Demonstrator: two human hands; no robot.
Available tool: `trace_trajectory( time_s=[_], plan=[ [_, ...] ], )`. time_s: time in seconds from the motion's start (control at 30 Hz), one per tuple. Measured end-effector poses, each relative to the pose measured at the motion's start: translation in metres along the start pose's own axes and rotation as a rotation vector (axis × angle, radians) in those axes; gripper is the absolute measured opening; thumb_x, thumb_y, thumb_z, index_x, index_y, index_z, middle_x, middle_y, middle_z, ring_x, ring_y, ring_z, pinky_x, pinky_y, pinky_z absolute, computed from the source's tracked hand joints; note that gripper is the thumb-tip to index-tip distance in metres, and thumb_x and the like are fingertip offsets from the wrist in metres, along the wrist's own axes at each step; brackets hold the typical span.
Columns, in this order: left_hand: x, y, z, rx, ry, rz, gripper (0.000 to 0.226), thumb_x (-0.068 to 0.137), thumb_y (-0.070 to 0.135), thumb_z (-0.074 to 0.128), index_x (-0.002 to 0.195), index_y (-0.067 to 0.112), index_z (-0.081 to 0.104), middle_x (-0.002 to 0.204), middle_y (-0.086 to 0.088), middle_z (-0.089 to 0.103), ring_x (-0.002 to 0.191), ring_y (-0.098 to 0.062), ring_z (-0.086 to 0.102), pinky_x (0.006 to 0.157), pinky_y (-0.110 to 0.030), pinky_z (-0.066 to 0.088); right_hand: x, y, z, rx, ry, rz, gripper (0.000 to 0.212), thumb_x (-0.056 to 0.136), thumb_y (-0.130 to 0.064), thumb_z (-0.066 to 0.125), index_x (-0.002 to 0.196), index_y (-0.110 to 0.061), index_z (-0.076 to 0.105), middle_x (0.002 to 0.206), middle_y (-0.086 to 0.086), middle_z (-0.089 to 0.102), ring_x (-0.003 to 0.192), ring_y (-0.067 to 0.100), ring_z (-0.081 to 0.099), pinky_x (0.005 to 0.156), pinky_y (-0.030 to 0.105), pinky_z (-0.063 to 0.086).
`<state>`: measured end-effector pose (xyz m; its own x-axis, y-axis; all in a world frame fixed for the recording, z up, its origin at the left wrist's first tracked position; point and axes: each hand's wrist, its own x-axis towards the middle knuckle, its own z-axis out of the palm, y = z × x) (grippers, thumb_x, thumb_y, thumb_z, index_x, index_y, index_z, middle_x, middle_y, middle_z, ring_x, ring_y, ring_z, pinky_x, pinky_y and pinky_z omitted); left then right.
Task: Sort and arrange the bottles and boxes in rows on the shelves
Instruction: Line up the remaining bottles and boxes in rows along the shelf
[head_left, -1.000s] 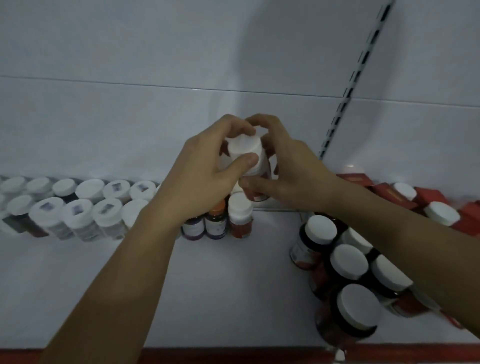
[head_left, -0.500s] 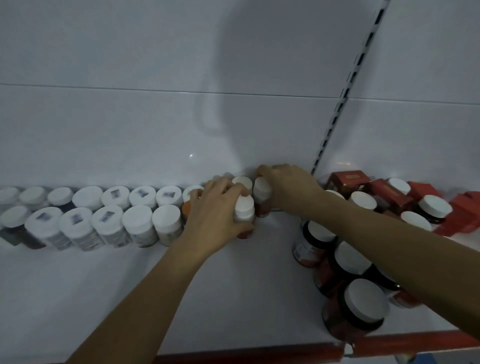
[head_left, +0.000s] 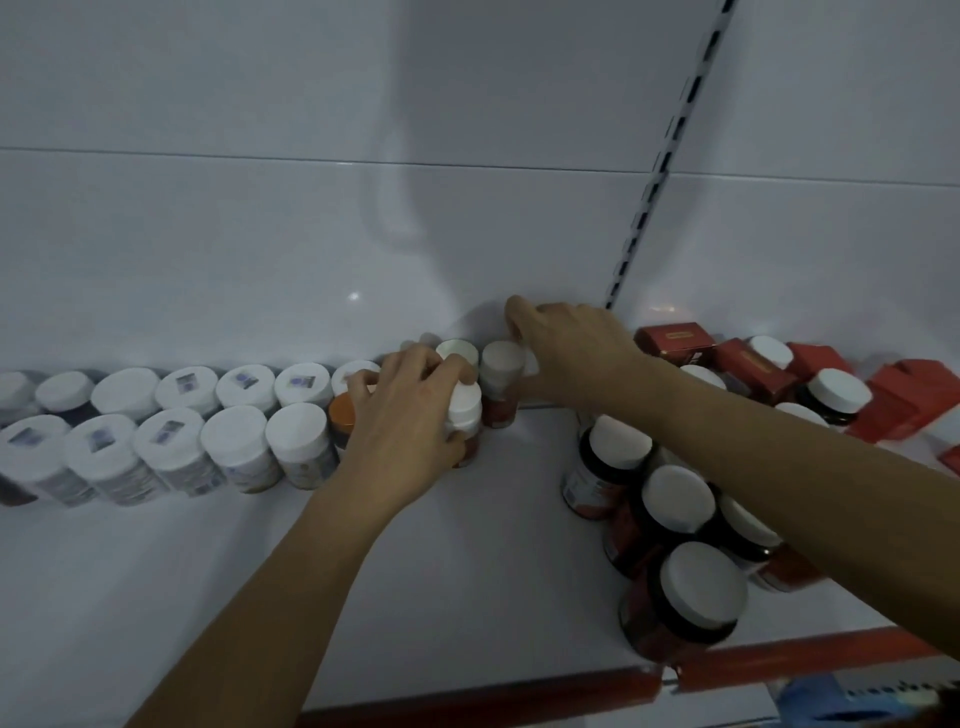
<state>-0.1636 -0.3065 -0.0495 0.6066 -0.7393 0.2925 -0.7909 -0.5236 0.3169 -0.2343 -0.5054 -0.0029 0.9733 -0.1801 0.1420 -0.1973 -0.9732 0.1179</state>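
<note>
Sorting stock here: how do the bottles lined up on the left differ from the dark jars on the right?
The left bottles have mostly pale bodies; the dark jars are near-black with red labels. Several left bottles carry a sticker on the cap; the jars' lids are plain. The left bottles form two neat rows at the back wall; the jars bunch loosely toward the front edge. Both have white lids on one shelf.

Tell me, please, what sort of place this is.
Probably a shop or pharmacy display: rows of white-capped bottles, red boxes, and a slotted upright on the back panel behind a red-edged shelf.
</note>
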Motion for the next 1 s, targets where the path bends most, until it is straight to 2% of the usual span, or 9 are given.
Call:
trace_trajectory(
  time_s=[0.07,0.17,0.27,0.33,0.53,0.73,0.87,0.93,1.0],
  plan=[
    [0.002,0.002,-0.004,0.018,-0.031,0.005,0.054,0.075,0.035,0.077,0.123,0.037,0.052,0.121,0.007,0.044,0.115,-0.022,0.045,0.097,-0.048,0.032,-0.008,0.012,-0.01,0.016,-0.002,-0.018,0.059,0.083,-0.066,0.067,0.109,-0.019,0.041,0.095,0.002,0.061,0.08,0.028,0.058,0.061,0.034,0.039],
    [0.007,0.008,-0.012,0.057,-0.06,0.008,0.046,0.081,0.05,0.069,0.122,0.037,0.053,0.121,0.006,0.045,0.116,-0.022,0.044,0.098,-0.047,0.033,-0.024,0.036,-0.024,-0.009,-0.037,-0.041,0.048,0.091,-0.058,0.062,0.116,-0.021,0.047,0.104,0.003,0.064,0.088,0.025,0.058,0.066,0.034,0.042],
    [0.014,0.018,-0.021,0.15,-0.085,-0.02,0.044,0.082,0.057,0.063,0.12,0.036,0.054,0.12,0.004,0.047,0.118,-0.025,0.042,0.098,-0.049,0.034,-0.045,0.068,-0.037,0.042,-0.073,-0.019,0.028,0.097,-0.041,0.059,0.116,-0.022,0.052,0.1,0.002,0.065,0.087,0.024,0.056,0.068,0.035,0.044],
    [0.022,0.028,-0.026,0.188,-0.085,-0.041,0.044,0.084,0.057,0.06,0.121,0.035,0.054,0.123,0.002,0.048,0.121,-0.027,0.041,0.099,-0.05,0.033,-0.063,0.092,-0.046,0.061,-0.081,-0.012,0.018,0.098,-0.035,0.056,0.111,-0.023,0.054,0.094,0.0,0.066,0.085,0.024,0.06,0.07,0.039,0.051],
    [0.046,0.085,-0.024,0.176,-0.088,0.004,0.049,0.087,0.058,0.06,0.129,0.035,0.052,0.13,0.0,0.049,0.127,-0.028,0.037,0.1,-0.05,0.029,-0.122,0.166,-0.064,0.079,-0.16,0.058,0.021,0.096,-0.039,0.058,0.113,-0.027,0.057,0.1,-0.006,0.067,0.088,0.017,0.061,0.079,0.043,0.055],
    [0.051,0.149,-0.009,0.185,-0.143,0.045,0.054,0.088,0.061,0.056,0.135,0.036,0.048,0.136,0.002,0.046,0.133,-0.025,0.032,0.108,-0.051,0.025,-0.17,0.219,-0.061,0.116,-0.183,0.013,0.032,0.089,-0.052,0.052,0.112,-0.031,0.057,0.099,-0.014,0.064,0.082,0.004,0.055,0.073,0.028,0.049],
    [0.05,0.183,-0.003,0.159,-0.136,0.116,0.049,0.089,0.057,0.059,0.133,0.038,0.05,0.133,0.006,0.047,0.132,-0.022,0.033,0.107,-0.05,0.025,-0.192,0.229,-0.057,0.199,-0.132,-0.121,0.028,0.091,-0.049,0.056,0.11,-0.029,0.06,0.091,-0.022,0.056,0.076,-0.006,0.053,0.066,0.011,0.038],
    [0.047,0.198,-0.001,0.113,-0.166,0.184,0.048,0.088,0.061,0.058,0.131,0.041,0.049,0.132,0.01,0.044,0.129,-0.019,0.034,0.105,-0.048,0.028,-0.206,0.222,-0.058,0.284,-0.105,-0.21,0.029,0.092,-0.052,0.055,0.108,-0.029,0.062,0.09,-0.023,0.055,0.079,-0.006,0.054,0.068,0.009,0.039],
    [0.044,0.211,0.005,0.08,-0.264,0.226,0.06,0.082,0.073,0.046,0.135,0.046,0.044,0.136,0.015,0.038,0.13,-0.015,0.031,0.104,-0.046,0.031,-0.219,0.213,-0.054,0.354,-0.133,-0.31,0.03,0.095,-0.056,0.054,0.111,-0.031,0.062,0.096,-0.023,0.058,0.089,-0.004,0.053,0.076,0.01,0.04]
  ],
)
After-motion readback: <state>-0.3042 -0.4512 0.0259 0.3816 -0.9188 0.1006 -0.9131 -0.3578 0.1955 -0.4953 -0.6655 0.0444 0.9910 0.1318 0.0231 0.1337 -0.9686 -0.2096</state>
